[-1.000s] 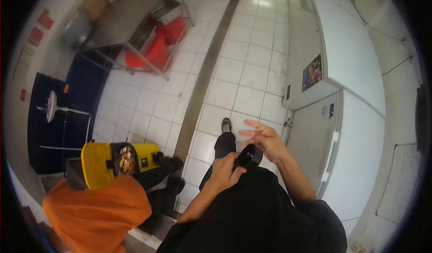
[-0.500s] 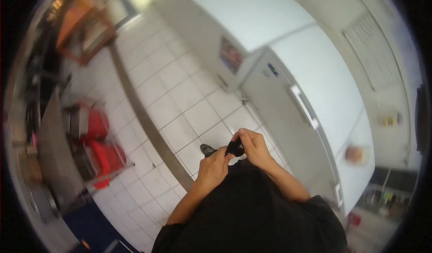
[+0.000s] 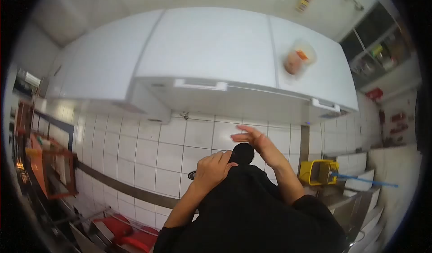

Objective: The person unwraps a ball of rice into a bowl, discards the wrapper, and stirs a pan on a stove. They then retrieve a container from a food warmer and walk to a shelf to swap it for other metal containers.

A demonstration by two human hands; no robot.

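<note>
My left hand (image 3: 213, 168) is closed around a black object with a round, flat end (image 3: 243, 153), held in front of my black shirt (image 3: 256, 208). Only the disc-like part shows; the fingers cover the rest, and I cannot tell its kind. Just right of the disc, my right hand (image 3: 258, 140) is open, with its fingers apart and stretched to the left above it. Beneath both hands lies the white tiled floor (image 3: 198, 138), where the tip of a shoe (image 3: 192, 175) shows beside my left wrist.
Ahead stands a row of white chest freezers (image 3: 207, 46) with handles along the front. A clear tub with orange contents (image 3: 299, 60) sits on the right one. To the right are a yellow mop bucket (image 3: 318, 172) and a blue pole (image 3: 364, 180); red chairs (image 3: 112, 228) stand at lower left.
My view has swung right, so the freezers now lie straight ahead and the yellow bucket has appeared. My right hand has let go of the black object and opened; the left keeps its hold.
</note>
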